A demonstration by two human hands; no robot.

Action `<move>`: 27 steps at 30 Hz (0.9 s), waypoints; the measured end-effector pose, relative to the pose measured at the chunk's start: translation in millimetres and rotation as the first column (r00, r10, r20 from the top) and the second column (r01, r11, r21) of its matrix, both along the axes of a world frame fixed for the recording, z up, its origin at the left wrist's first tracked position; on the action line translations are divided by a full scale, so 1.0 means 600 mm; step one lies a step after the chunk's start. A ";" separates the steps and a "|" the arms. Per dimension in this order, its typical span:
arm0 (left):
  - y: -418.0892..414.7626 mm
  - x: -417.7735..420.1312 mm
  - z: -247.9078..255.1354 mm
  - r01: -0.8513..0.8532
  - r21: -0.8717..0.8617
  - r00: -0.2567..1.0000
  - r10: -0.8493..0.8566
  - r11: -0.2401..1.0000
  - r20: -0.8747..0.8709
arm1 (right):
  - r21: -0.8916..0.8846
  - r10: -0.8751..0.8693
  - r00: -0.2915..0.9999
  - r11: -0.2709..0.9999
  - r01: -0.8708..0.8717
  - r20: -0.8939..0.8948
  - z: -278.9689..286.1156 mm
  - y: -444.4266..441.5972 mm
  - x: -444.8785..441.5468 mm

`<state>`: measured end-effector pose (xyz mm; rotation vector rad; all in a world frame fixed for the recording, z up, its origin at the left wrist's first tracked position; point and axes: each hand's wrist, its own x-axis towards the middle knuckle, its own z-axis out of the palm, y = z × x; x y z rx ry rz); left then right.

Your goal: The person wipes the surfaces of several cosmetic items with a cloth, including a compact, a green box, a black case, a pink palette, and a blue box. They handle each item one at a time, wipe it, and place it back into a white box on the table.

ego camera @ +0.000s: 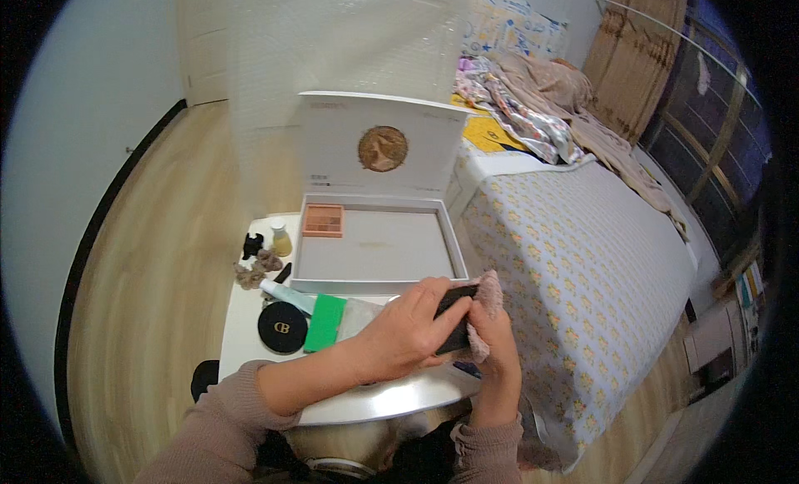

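Note:
My left hand [406, 328] grips a dark flat object [454, 334] above the right front of a white table [240, 325]. My right hand [497, 334] presses a pink fluffy cloth [490, 293] against that object's right side. Behind the hands stands a white box [459, 250] with its lid [331, 137] raised. An orange-brown makeup palette [323, 220] lies in its back left corner. Left of my hands are a green rectangular box [325, 323], a round black case [283, 327] and a pale tube [287, 295]. My hands partly hide things beneath them.
A small bottle of yellow liquid [281, 239], fluffy brown scrunchies [249, 275] and a black hair claw [253, 245] sit at the table's left. A bed with a floral cover [549, 265] stands close on the right, with crumpled blankets [543, 87] at its far end.

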<state>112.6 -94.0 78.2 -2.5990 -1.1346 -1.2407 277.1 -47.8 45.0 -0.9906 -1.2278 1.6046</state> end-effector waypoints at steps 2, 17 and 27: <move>0.002 -0.007 -0.005 0.033 0.022 0.998 -0.034 0.999 0.056 | 0.074 0.008 0.988 0.997 0.003 -0.153 0.017 -0.014 -0.014; 0.004 -0.040 0.004 0.321 -0.091 0.921 -0.289 0.943 0.261 | 0.136 -0.100 0.982 0.983 0.123 -0.160 0.016 -0.030 -0.054; 0.007 -0.059 0.022 0.257 -0.188 0.963 -0.234 0.948 0.137 | 0.302 0.268 0.947 0.901 -0.311 0.176 0.022 -0.065 -0.068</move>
